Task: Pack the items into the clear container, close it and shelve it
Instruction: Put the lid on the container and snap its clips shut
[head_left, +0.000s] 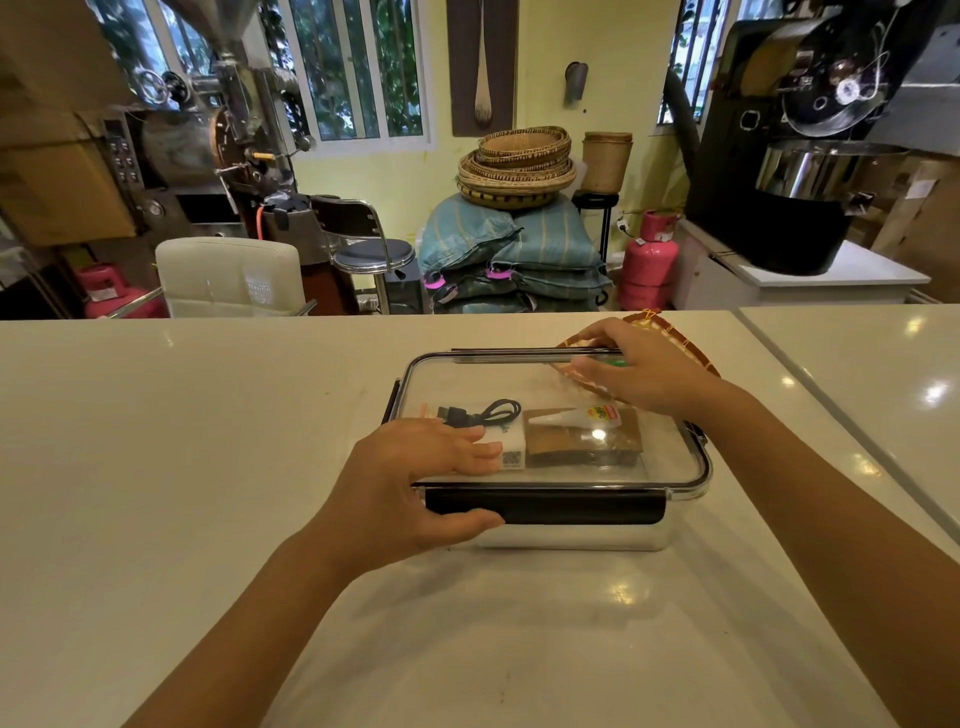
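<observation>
A clear rectangular container stands on the white counter, its transparent lid lying on top. The black front latch is folded down against the near wall. Through the lid I see a black cable, a white box, a brown packet and a small glue bottle. My left hand presses on the lid's near left corner, thumb against the front latch. My right hand rests on the lid's far right part, fingers at the far edge.
A woven brown tray lies just behind the container under my right hand. The counter stretches left and toward me; a seam splits off its right section. A white chair, a stool, sacks, baskets and roasting machines stand beyond.
</observation>
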